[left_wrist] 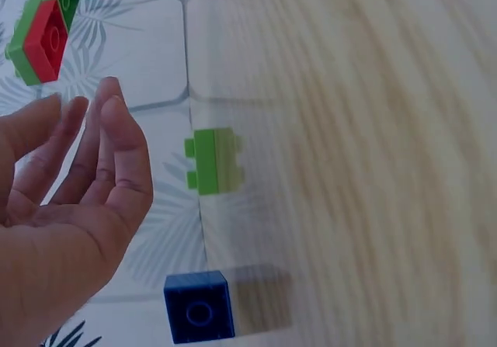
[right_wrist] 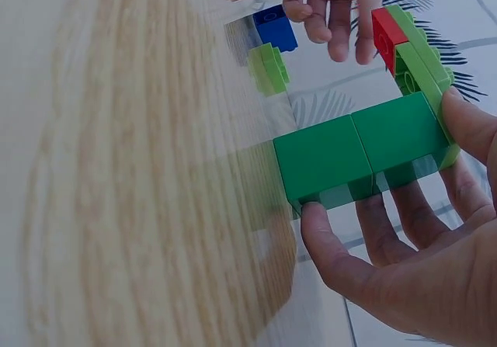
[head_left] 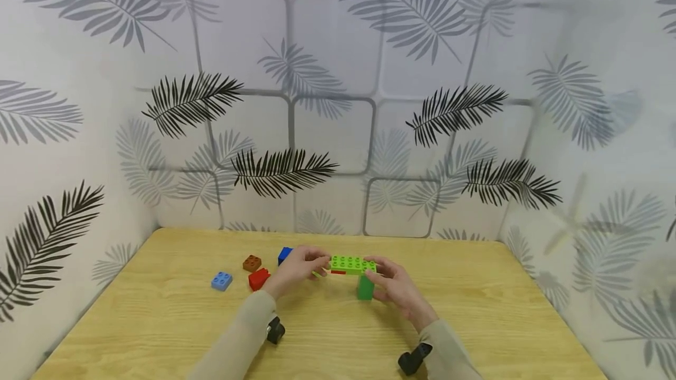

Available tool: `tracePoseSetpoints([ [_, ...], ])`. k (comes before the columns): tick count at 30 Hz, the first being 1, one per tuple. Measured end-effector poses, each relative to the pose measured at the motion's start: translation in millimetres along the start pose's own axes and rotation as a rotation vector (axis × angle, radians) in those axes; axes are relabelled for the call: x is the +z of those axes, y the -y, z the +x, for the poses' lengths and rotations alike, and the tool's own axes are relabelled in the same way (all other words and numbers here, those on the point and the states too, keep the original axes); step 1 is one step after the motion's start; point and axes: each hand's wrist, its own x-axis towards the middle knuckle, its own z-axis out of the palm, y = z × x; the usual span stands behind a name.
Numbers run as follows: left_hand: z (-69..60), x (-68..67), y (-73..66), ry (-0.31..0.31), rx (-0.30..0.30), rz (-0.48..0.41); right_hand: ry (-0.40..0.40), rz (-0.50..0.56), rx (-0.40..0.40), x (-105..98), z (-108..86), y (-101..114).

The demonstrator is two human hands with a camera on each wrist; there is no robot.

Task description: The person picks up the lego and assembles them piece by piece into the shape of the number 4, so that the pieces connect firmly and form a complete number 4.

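Observation:
My right hand (head_left: 397, 289) grips an L-shaped build of toy building bricks, its thumb by the upper corner and its fingers around the back. The upright part is two stacked green bricks (right_wrist: 361, 154) standing on the table. Across their top lies a long lime-green brick (head_left: 348, 264), reaching left. Beneath its free end sits a red brick (left_wrist: 48, 43). My left hand (head_left: 301, 266) hovers beside that end, fingers loosely bent, holding nothing; a small gap shows in the wrist views. Below it, a small lime-green brick (left_wrist: 206, 162) stands on the table near a dark blue brick (left_wrist: 199, 310).
Left of my left hand lie a red brick (head_left: 258, 279), a brown brick (head_left: 252, 263) and a light blue brick (head_left: 222, 281). The wooden table (head_left: 158, 309) ends at a leaf-patterned backdrop (head_left: 333, 133) behind and at both sides.

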Motion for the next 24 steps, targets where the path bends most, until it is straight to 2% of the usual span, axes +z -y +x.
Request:
tracePoseSetpoints([
  [7, -1.2, -7.7, 8.7, -0.083, -0.011, 0.096, -0.005, -0.012, 0.004, -0.5, 1.7, -2.2],
  [11, -1.7, -8.9, 11.6, -0.102, -0.037, 0.145, -0.005, -0.017, 0.007, 0.7, 1.1, -3.3],
  [16, -1.7, -8.3, 13.3, -0.074, -0.055, 0.290, -0.007, -0.016, 0.011, 1.6, -0.5, -3.1],
  [20, -0.7, -7.6, 13.1, -0.030, -0.073, 0.342, -0.008, -0.013, 0.018, 1.5, -1.0, -2.3],
  [24, 0.3, -8.9, 12.3, 0.014, -0.129, 0.373, 0.003, -0.015, 0.012, 0.3, -0.2, -1.7],
])
